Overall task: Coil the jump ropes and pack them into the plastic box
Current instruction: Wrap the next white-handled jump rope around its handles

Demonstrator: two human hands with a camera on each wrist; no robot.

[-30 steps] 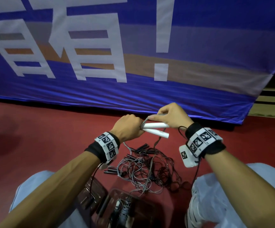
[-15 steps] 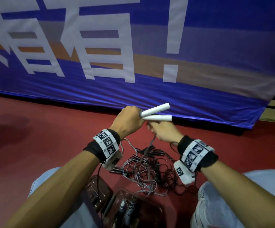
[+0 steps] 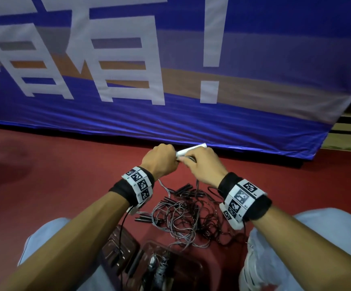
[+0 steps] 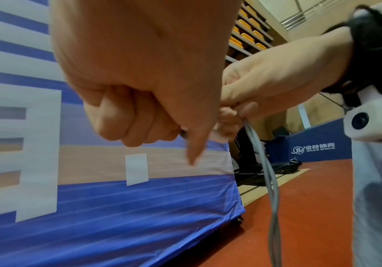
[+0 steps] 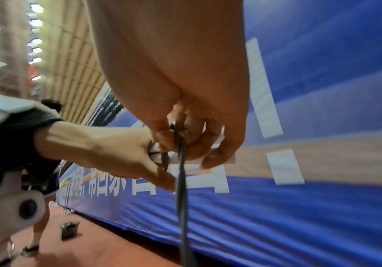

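- The left hand point(image 3: 159, 159) is fisted round the near ends of the white rope handles point(image 3: 191, 149), held up in front of the blue banner point(image 3: 254, 122).
- Touching it on the right, the right hand point(image 3: 201, 164) curls round the rope's grey cord point(image 4: 257, 144) just beside the handles; the right wrist view shows a doubled strand pinched in its fingers point(image 5: 208, 144) and hanging straight down.
- The step in hand looks like the winding of this cord round the paired handles. Only a turn or so seems to be on them, with much cord left hanging.
- The next move, I judge, calls for the right hand to carry the cord round the handles again while the left keeps them together, with enough tension that the turns do not slip.
- On the red floor point(image 3: 44, 185) between the knees lies a tangle of ropes point(image 3: 183, 219) with black handles, not yet coiled.
- Nearest the person, the clear plastic box point(image 3: 183, 265) stands open and holds at least one wound rope; its lid point(image 3: 117, 248) seems to lie just left of it.
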